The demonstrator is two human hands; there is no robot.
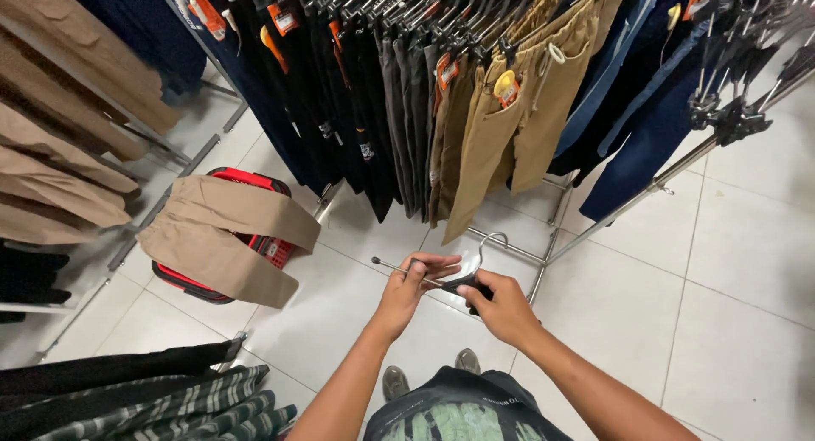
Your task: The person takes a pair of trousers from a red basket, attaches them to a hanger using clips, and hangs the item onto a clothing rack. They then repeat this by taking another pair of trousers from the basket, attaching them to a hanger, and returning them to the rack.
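A clothing shop, seen between the racks.
Trousers (509, 110) with price tags (507, 88) hang in dense rows on metal racks (628, 203); a red shopping basket (255, 237) with beige trousers (221, 233) over it stands on the white tiled floor (730, 288).

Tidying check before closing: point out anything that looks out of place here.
Tan trousers lie draped over a red basket on the floor, not hung on the rack. The left hand and right hand hold an empty hanger. Nothing looks spilled or damaged.

Head camera, steeply downward, close overhead
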